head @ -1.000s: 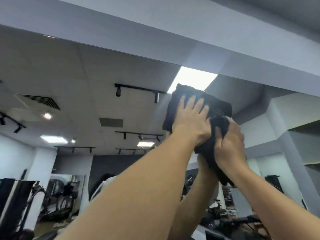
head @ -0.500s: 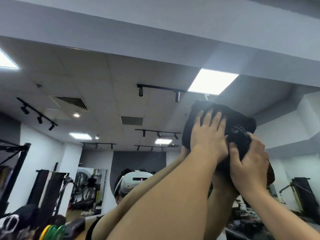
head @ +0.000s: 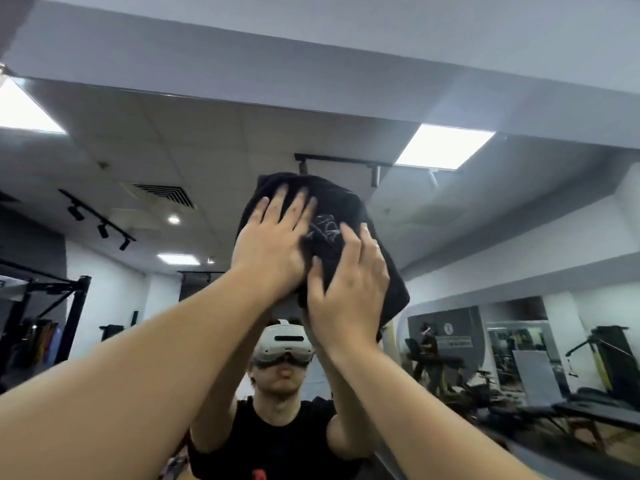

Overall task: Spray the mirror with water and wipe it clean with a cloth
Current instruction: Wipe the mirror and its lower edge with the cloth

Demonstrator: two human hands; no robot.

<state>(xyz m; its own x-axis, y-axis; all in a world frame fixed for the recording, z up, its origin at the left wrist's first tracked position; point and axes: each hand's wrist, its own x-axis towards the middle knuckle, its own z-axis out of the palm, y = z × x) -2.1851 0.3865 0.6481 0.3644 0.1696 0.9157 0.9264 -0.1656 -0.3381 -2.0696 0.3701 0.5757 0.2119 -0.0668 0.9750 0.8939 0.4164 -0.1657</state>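
the left hand (head: 268, 252) lay spread flat on the cloth (head: 341, 216). the right hand (head: 348, 292), fingers straight, pressed it against the mirror (head: 485, 271).

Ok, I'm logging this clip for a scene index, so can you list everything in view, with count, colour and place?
cloth: one, black, pressed flat on the mirror, centre
mirror: one, fills most of the view, reflects a gym
ceiling lights: two bright white panels, reflected top left and top right
track lights: black, reflected on the ceiling
headset: one, white, reflected below the cloth
benches: dark, reflected lower right
hands: two, left hand and right hand, fingers flat on the cloth
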